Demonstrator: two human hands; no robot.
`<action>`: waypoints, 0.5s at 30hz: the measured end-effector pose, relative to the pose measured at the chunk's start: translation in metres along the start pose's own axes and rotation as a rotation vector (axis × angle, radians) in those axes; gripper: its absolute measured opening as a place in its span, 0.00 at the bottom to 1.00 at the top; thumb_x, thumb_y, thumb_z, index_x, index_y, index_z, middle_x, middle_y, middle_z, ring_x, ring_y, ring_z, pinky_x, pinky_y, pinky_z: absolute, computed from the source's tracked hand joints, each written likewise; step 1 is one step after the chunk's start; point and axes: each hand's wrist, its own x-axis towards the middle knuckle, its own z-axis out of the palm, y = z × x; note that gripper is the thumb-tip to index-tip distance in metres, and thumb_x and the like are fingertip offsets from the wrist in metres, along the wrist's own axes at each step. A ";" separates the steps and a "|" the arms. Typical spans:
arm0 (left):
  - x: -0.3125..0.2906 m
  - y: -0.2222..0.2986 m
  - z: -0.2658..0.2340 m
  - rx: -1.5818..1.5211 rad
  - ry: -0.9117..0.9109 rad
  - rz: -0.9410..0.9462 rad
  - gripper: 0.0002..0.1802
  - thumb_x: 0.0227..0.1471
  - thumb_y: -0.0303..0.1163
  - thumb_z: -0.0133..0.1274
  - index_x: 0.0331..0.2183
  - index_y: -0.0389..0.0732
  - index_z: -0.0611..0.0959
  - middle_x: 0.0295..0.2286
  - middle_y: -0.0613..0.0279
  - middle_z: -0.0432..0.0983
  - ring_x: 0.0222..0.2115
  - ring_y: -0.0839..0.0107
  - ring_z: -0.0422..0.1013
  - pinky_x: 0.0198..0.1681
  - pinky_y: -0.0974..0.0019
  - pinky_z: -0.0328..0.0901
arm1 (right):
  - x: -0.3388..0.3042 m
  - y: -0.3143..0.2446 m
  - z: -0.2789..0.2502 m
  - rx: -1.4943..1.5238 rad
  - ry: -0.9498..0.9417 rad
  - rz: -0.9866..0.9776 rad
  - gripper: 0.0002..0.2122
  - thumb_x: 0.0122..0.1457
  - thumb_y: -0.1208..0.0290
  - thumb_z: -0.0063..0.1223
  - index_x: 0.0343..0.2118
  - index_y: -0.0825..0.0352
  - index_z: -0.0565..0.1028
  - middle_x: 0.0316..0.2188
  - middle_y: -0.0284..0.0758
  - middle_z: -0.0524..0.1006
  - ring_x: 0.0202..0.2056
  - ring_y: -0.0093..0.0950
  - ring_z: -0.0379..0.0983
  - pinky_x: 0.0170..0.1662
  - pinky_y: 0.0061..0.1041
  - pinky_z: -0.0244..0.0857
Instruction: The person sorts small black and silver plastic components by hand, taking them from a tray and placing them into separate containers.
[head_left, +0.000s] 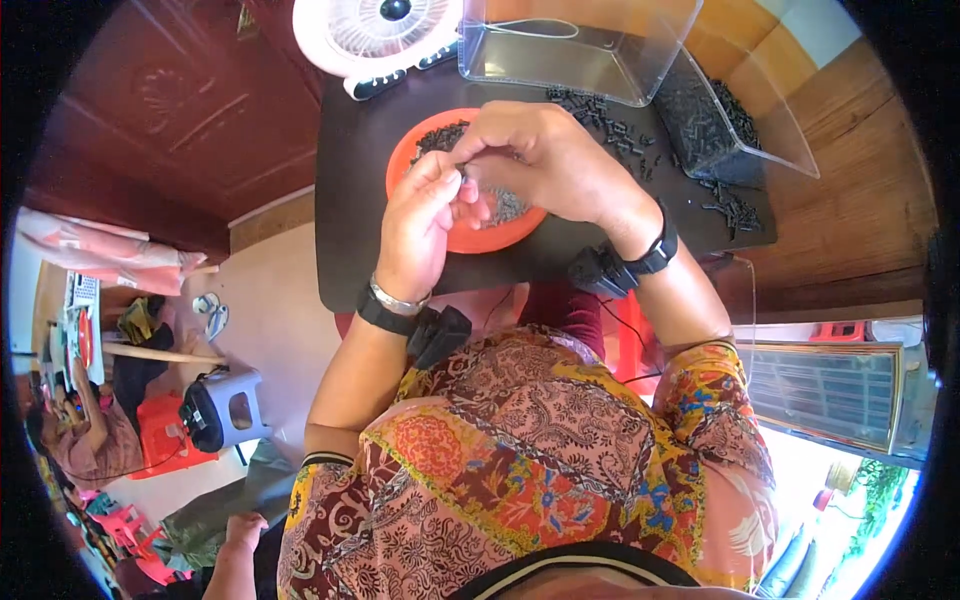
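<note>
Above a round orange tray [398, 178], my left hand [418, 215] and my right hand [550, 160] meet with their fingertips together. My left hand is closed in a pinch, thumb against forefinger. The right thumb and forefinger are pinched right beside it. Whatever small piece sits between the fingertips is mostly hidden; only a dark speck shows. Under the hands, the tray holds small black cylindrical pieces [440, 138] toward its far side and a heap of tiny grey pieces [507, 207] toward its near right.
On the dark table [350, 200] stand a white fan [378, 35] and a clear plastic box [560, 65]. Loose black pieces [620, 130] lie to the right, by another clear bin [715, 150] filled with them. Another person [90, 440] sits far left, near a stool [235, 405].
</note>
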 end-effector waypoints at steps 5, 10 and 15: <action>-0.011 0.002 -0.022 0.004 -0.013 -0.028 0.11 0.56 0.37 0.44 0.29 0.39 0.71 0.25 0.65 0.68 0.25 0.73 0.68 0.29 0.72 0.61 | 0.004 0.006 0.018 0.009 -0.003 -0.038 0.07 0.48 0.77 0.55 0.31 0.66 0.77 0.27 0.37 0.76 0.31 0.35 0.75 0.36 0.29 0.68; -0.021 -0.003 -0.051 -0.235 0.017 0.031 0.12 0.56 0.37 0.45 0.29 0.37 0.72 0.24 0.63 0.66 0.23 0.68 0.65 0.27 0.70 0.59 | 0.001 0.042 0.038 -0.531 -0.025 -0.061 0.07 0.49 0.75 0.53 0.32 0.66 0.77 0.30 0.38 0.76 0.35 0.36 0.74 0.39 0.32 0.68; -0.029 -0.010 -0.061 -0.429 -0.003 -0.034 0.10 0.57 0.35 0.44 0.31 0.38 0.72 0.26 0.62 0.65 0.26 0.69 0.62 0.29 0.69 0.59 | -0.005 0.057 0.056 -0.673 -0.337 0.152 0.06 0.47 0.74 0.53 0.30 0.63 0.78 0.32 0.37 0.76 0.40 0.38 0.71 0.43 0.36 0.64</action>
